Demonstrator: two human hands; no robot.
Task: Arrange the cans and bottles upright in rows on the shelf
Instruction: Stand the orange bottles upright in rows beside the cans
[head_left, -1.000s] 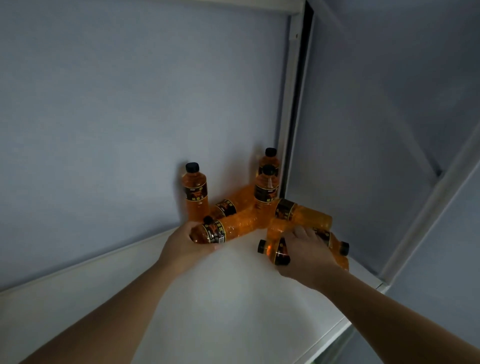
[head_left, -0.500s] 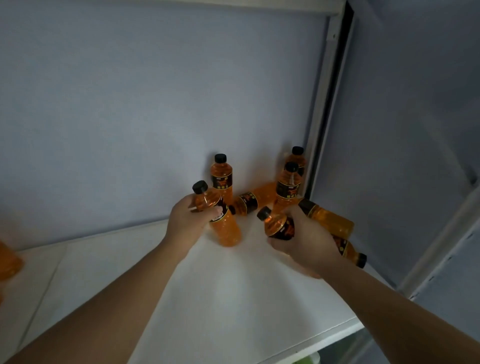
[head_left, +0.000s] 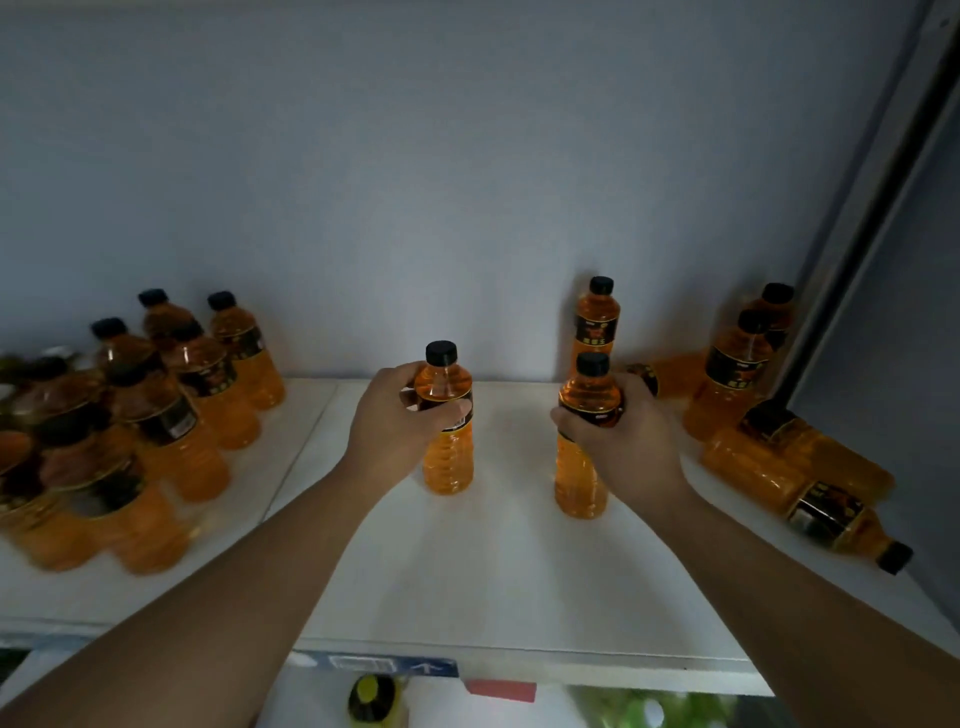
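My left hand grips an upright orange bottle with a black cap around its labelled shoulder. My right hand grips a second upright orange bottle the same way. Both bottles stand on the white shelf near its middle. Behind the right one, a third bottle stands against the back wall. At the right, two more bottles stand near the frame, and several bottles lie on their sides.
A cluster of upright orange bottles fills the shelf's left section. A grey upright post bounds the shelf on the right. Price tags run along the front edge, with goods on the lower shelf below.
Both hands lifted bottles from the lying pile, turned them upright and carried them left to the shelf's middle. My view swung left, bringing the left cluster into sight.
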